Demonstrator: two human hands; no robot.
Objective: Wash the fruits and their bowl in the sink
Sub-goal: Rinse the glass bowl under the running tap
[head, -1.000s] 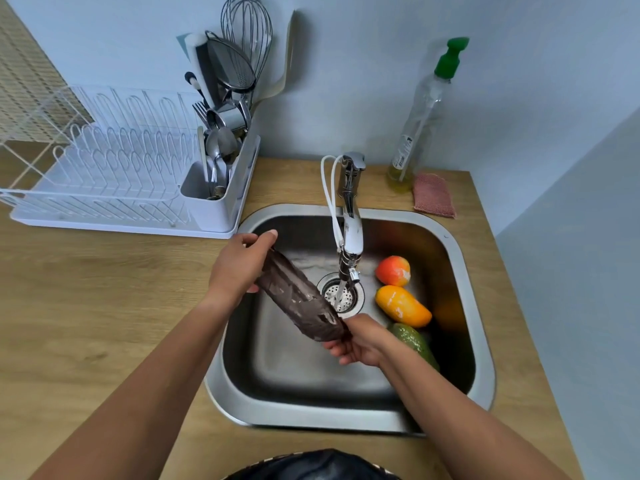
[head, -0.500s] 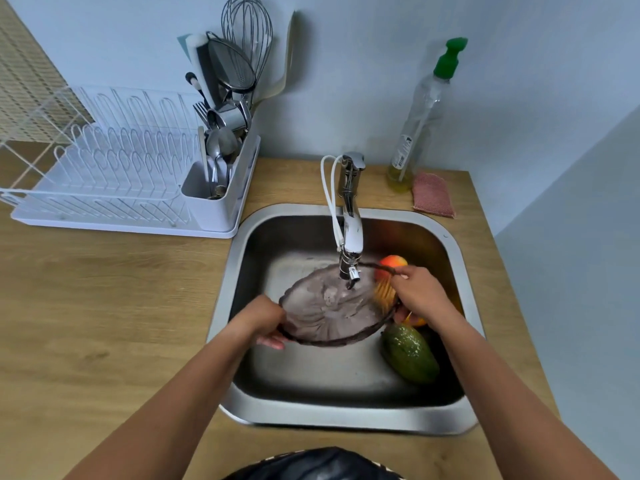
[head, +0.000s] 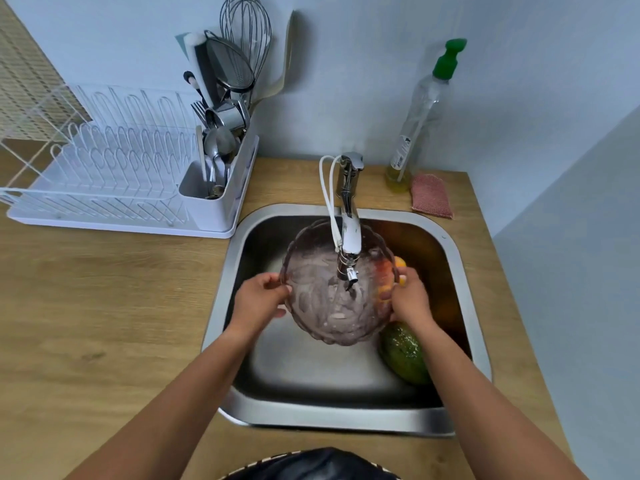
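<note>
The wooden desk [head: 104, 323] spreads out to the left of the fingers and carries a steel sink [head: 332, 415] set into it. Both hands are over the sink basin. Far to the upper left of the fingers a white dish rack [head: 104, 188] stands on the desk, with its end compartment full of utensils [head: 221, 133].

A translucent brownish bowl [head: 325, 306] is held above the sink between the two hands, tipped so that its inside faces up and toward the camera. Its inner wall is streaked whitish. The left hand [head: 258, 301] grips the bowl's left rim, thumb over the edge and the fingers [head: 281, 311] curled beneath. The right hand [head: 410, 299] grips the right rim, its fingers [head: 403, 273] wrapped round the edge.

The tap [head: 349, 216] reaches out over the bowl, and its nozzle sits between the two sets of fingers. I cannot tell whether water is running. A clear bottle [head: 420, 112] with a green pump stands by the wall, well above the right fingers.

A green fruit [head: 403, 355] lies in the sink just below the right wrist. A pink cloth [head: 431, 195] lies on the desk beside the bottle. An orange fruit [head: 400, 263] peeks out just above the right fingers, and something reddish shows through the bowl's wall there — too blurred to name.
</note>
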